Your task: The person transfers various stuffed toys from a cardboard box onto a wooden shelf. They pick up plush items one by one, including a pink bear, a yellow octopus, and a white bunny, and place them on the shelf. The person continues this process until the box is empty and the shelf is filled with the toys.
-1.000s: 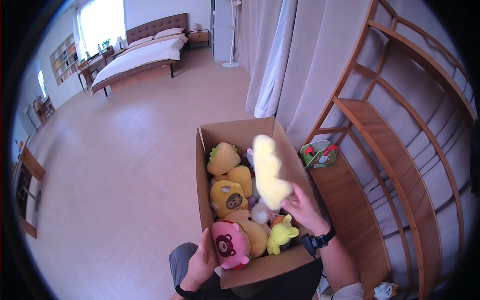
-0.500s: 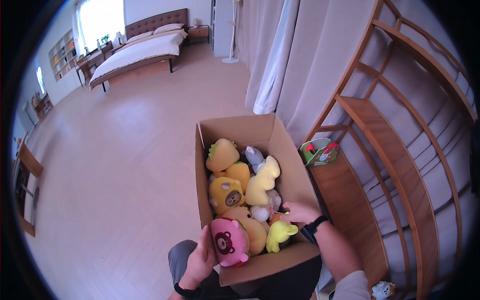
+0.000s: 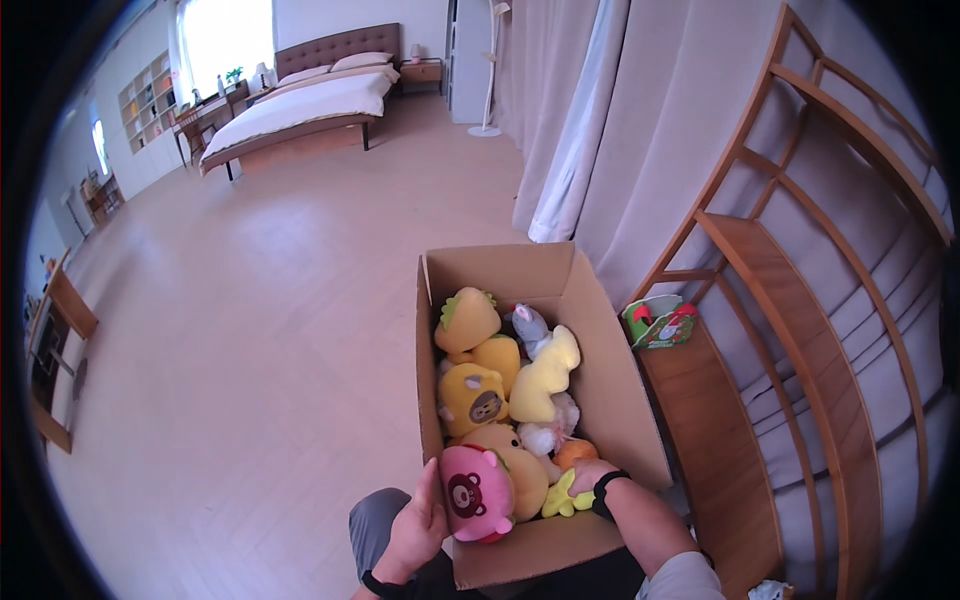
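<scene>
Fingers of the left hand grip the cardboard box at its near wall, beside a round pink plush toy. The right hand is among the toys inside; its grip probably cannot be told.

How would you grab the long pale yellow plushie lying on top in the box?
Probably from straight above: the yellow plushie lies on top of the other toys, its upper side uncovered. Grip its narrower middle, where fingers can close around it; the wider top end near the grey toy looks harder to span. The box wall stands close on its right, so coming sideways from there is blocked.
</scene>
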Demonstrator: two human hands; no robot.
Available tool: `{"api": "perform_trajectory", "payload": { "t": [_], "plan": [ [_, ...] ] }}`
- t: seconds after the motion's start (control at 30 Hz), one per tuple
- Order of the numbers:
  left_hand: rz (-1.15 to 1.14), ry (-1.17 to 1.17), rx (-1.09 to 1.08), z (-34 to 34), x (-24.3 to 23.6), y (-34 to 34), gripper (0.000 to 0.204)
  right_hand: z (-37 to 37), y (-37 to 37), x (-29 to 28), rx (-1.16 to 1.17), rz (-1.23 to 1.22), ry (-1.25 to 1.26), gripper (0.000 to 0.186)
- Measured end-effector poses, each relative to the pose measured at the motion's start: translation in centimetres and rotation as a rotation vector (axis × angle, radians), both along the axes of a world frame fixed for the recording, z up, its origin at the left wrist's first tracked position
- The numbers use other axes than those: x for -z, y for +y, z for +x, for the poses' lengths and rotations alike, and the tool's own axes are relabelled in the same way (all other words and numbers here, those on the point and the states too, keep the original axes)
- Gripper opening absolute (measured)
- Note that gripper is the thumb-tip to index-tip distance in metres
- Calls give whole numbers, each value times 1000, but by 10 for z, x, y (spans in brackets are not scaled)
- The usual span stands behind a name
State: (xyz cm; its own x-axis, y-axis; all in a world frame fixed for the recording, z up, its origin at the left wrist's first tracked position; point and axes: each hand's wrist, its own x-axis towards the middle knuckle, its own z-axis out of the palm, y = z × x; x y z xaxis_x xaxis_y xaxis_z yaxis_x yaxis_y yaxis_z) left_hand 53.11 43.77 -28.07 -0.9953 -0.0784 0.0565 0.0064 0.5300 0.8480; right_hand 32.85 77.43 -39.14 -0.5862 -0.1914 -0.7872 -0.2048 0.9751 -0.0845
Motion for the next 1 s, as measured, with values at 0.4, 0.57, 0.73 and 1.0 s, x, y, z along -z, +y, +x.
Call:
{"api": "perform_trajectory", "payload": {
  "t": [0.4,0.57,0.73,1.0],
  "plan": [
    [16,-14,3,1,-6,0,70,-33,1,-85,440,-789,337,63],
    [45,-48,12,1,-15,1,69,-23,12,-108,543,-811,428,56],
    [20,4,23,0,-7,0,68,-12,23,-129,435,-716,506,49],
    [37,68,40,-2,3,0,69,-10,-54,-119,40,-573,330,43]
  ]
}}
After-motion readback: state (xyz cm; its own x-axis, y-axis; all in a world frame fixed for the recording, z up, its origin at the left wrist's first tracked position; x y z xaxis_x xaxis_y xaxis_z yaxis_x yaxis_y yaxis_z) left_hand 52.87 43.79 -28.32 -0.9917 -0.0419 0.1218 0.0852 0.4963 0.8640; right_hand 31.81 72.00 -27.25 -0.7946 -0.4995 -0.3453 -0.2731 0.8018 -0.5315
